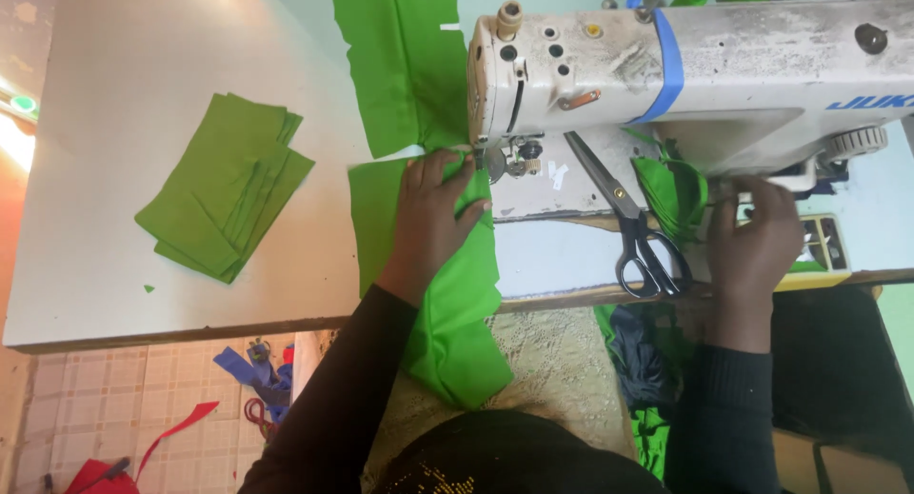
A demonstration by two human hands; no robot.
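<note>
Head view, looking down: the left hand [433, 213] lies flat, fingers spread, pressing green fabric [447, 304] onto the counter [114, 123] just at the needle of a white sewing machine [685, 66]. The right hand [752, 242], at three o'clock from the left, rests with fingers curled by the machine's handwheel; whether it grips anything cannot be told. Between the hands lie black-handled scissors [633, 227]. The fabric drapes off the counter edge toward six o'clock; it looks light, soft and limp, best held flat near the seam. At nine o'clock sits a stack of folded green pieces [224, 199].
</note>
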